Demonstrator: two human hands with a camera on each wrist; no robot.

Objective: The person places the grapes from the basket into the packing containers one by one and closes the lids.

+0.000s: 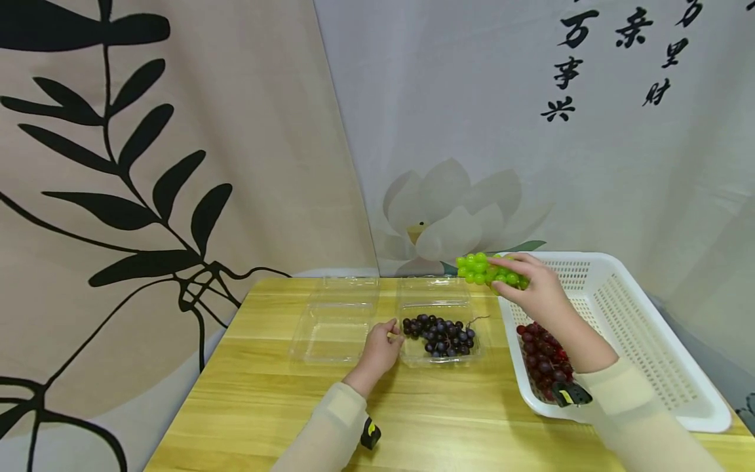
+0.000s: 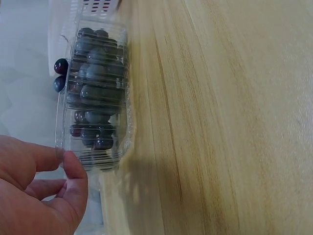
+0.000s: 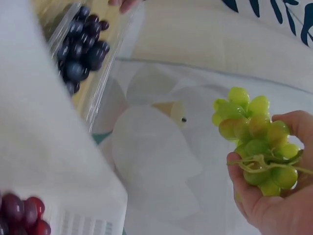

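Note:
My right hand (image 1: 539, 292) holds a bunch of green grapes (image 1: 474, 270) up above the back edge of the table, left of the white basket. Its thumb and fingers curl round the bunch, and the stem (image 3: 259, 164) shows over the fruit in the right wrist view. My left hand (image 1: 382, 347) pinches the rim of a see-through plastic box (image 2: 73, 159) at its left side. Inside that box lies a bunch of dark purple grapes (image 1: 445, 335), its stem poking out to the right. The box's lid (image 1: 433, 290) stands open at the back.
Left of my left hand stands a second see-through plastic box (image 1: 333, 337), lid raised. The white basket (image 1: 655, 328) on the right holds red grapes (image 1: 541, 359). A printed cloth (image 1: 283, 131) hangs right behind the wooden table (image 1: 248, 406).

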